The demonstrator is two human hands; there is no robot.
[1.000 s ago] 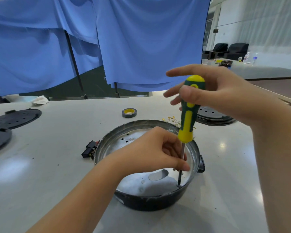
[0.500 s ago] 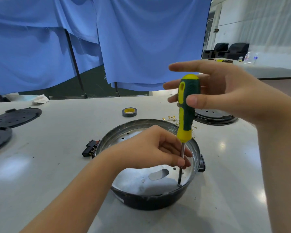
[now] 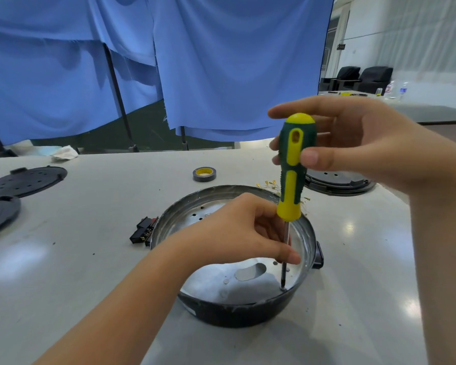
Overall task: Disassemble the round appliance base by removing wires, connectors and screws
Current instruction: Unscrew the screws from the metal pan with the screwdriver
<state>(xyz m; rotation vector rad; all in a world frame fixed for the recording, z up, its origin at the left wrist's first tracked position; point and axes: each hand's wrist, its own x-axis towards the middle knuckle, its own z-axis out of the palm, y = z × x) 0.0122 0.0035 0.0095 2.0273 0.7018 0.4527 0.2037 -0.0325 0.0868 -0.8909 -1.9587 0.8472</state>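
Fingers [image 3: 309, 158] pinching upright screwdriver [image 3: 292, 175]

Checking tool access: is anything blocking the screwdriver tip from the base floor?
Nothing visible. The green-and-yellow screwdriver, held by the right hand, reaches the round metal appliance base's floor; the left hand only steadies its shaft beside it.

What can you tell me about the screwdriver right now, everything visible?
The screwdriver has a chunky green and yellow handle, rubbery-looking, with a hole near its yellow cap, and a thin dark metal shaft. It stands nearly upright, tip down on the shiny floor of the round base, near its right wall. The right hand pinches the handle; the left hand steadies the shaft with its fingertips.
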